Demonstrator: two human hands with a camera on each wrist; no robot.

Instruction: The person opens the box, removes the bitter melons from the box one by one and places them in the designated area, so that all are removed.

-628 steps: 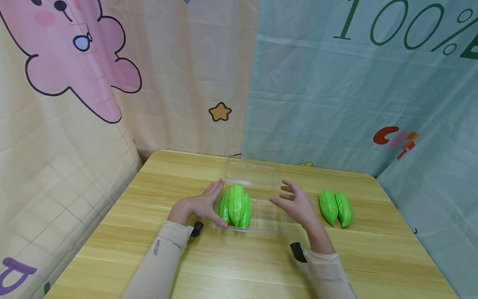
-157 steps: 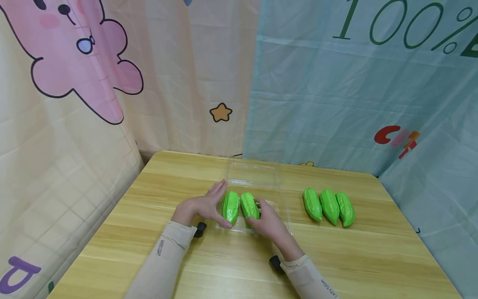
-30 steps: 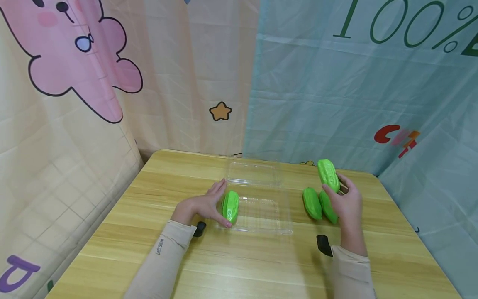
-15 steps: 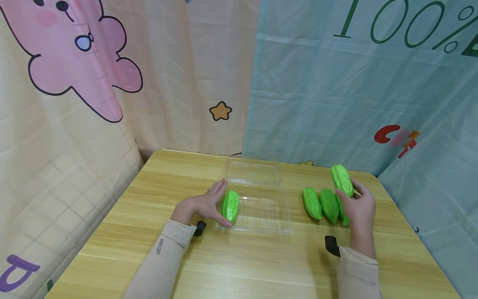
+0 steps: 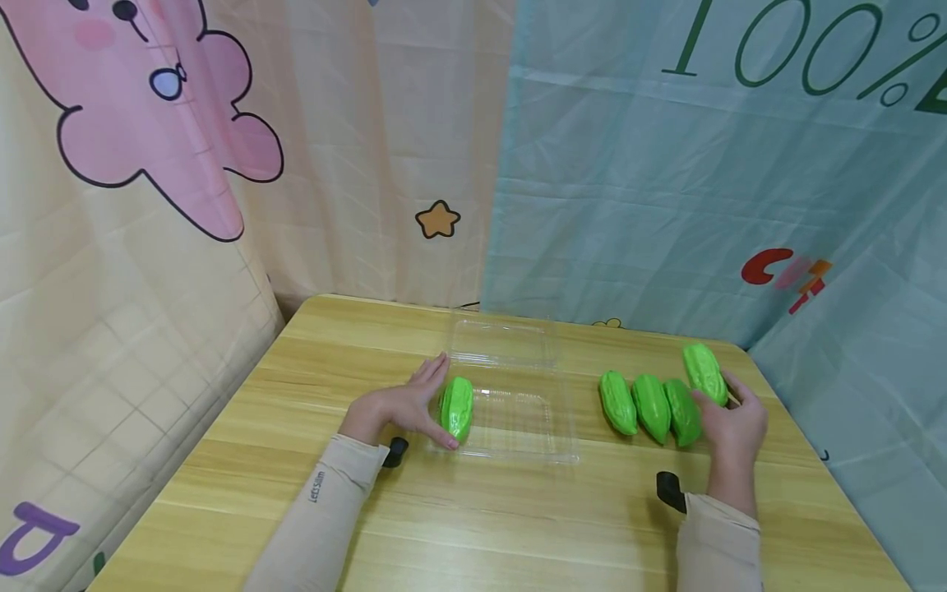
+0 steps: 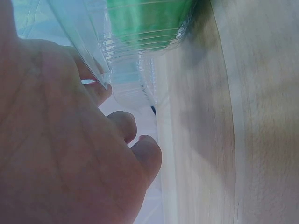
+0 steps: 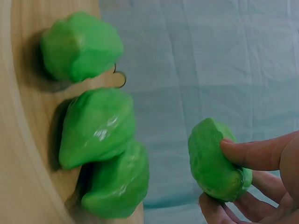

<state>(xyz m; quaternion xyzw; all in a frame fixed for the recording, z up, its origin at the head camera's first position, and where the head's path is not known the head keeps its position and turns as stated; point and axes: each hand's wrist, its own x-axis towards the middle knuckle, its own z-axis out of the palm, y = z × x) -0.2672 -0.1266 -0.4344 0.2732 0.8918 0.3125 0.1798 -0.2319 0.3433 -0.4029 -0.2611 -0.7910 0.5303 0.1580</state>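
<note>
The right hand (image 5: 728, 423) grasps a green toy gourd (image 5: 704, 374) between its thumb and curled fingers (image 7: 252, 154), holding it tilted just above the table (image 5: 518, 518) at the right end of a row. The wrist view shows the thumb pressed on one side of that gourd and the other fingers wrapped beneath it. The right forearm, in a beige sleeve (image 5: 718, 547), reaches forward from the near edge of the table, with the hand turned inward toward the row.

The left hand (image 5: 399, 407) lies with its fingers nearly straight and relaxed against the left wall of a clear plastic box (image 5: 518, 427), grasping nothing. Its thumb points along the near corner of the box. The left forearm rests low across the table.

There are five green gourds in all. One lies inside the box (image 5: 457, 409), close against its left wall beside the left hand. Three lie side by side on the table (image 5: 651, 407), touching one another, well apart from the box on its right. The fifth is the one in the right hand. There is one box, with its lid (image 5: 503, 344) hinged open toward the far side.
</note>
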